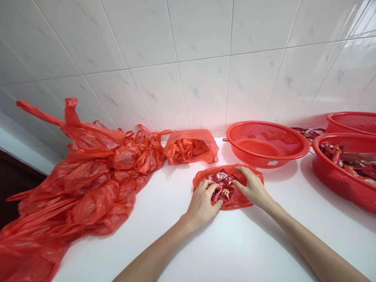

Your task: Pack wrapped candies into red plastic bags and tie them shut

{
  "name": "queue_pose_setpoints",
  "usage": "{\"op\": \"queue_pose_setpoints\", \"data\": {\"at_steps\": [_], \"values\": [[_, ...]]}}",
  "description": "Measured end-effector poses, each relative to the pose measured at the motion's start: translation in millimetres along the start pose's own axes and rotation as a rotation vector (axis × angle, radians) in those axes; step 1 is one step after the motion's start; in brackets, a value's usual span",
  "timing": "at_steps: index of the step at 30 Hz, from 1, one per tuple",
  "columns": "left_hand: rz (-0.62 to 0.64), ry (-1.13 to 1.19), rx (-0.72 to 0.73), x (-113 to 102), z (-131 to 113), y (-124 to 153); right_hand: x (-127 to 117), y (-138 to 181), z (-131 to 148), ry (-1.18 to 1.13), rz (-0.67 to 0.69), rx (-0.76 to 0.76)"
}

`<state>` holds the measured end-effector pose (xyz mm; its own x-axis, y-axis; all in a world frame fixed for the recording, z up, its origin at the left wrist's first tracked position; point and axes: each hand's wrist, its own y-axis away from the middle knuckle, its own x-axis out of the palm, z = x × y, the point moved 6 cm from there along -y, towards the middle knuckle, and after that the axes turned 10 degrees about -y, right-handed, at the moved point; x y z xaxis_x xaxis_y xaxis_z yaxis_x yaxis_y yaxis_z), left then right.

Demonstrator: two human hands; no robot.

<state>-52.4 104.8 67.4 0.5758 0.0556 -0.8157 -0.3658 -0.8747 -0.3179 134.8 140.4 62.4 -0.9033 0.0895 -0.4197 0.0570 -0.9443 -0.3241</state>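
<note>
A red plastic bag [241, 200] lies with its mouth spread on the white surface, and several small wrapped candies [225, 192] sit inside. My left hand [202, 201] reaches over the bag's left side, its fingers curled around some of the candies. Across the opening, my right hand [252, 188] rests over the right rim with thumb and forefinger apart. That thumb points in towards the candies. Some of the right fingertips are hidden, so their hold on the bag's edge is unclear.
Knotted red bags [96, 196] are piled at the left. Behind my hands stand an open bag [211, 147] stuffed with crumpled red plastic and a red mesh basket [264, 158]. A red basin [337, 188] of wrapped sweets is at the right, before another basin [349, 117]. Tiled wall [202, 90] behind.
</note>
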Motion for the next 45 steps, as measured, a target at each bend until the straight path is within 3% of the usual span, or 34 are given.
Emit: {"op": "queue_pose_setpoints", "data": {"at_steps": [3,8,17,23,34,37,45], "values": [[0.003,-0.104,-0.020,1,3,1,0,1,3,0.037,-0.004,-0.105],[0.014,-0.261,-0.068,-2,9,-1,17,9,16,0.070,0.274,-0.257],[0.041,-0.343,-0.107,-2,20,-2,41,21,19,0.166,0.492,-0.250],[0.039,-0.236,-0.083,-2,22,-4,43,23,20,0.183,0.466,-0.293],[-0.201,0.086,0.014,-18,15,-7,21,13,20,0.129,0.225,-0.279],[-0.207,0.138,0.027,-20,10,-7,23,15,28,-0.004,0.235,-0.263],[-0.208,0.310,0.053,-20,2,-5,33,17,29,-0.499,0.271,0.032]]}}
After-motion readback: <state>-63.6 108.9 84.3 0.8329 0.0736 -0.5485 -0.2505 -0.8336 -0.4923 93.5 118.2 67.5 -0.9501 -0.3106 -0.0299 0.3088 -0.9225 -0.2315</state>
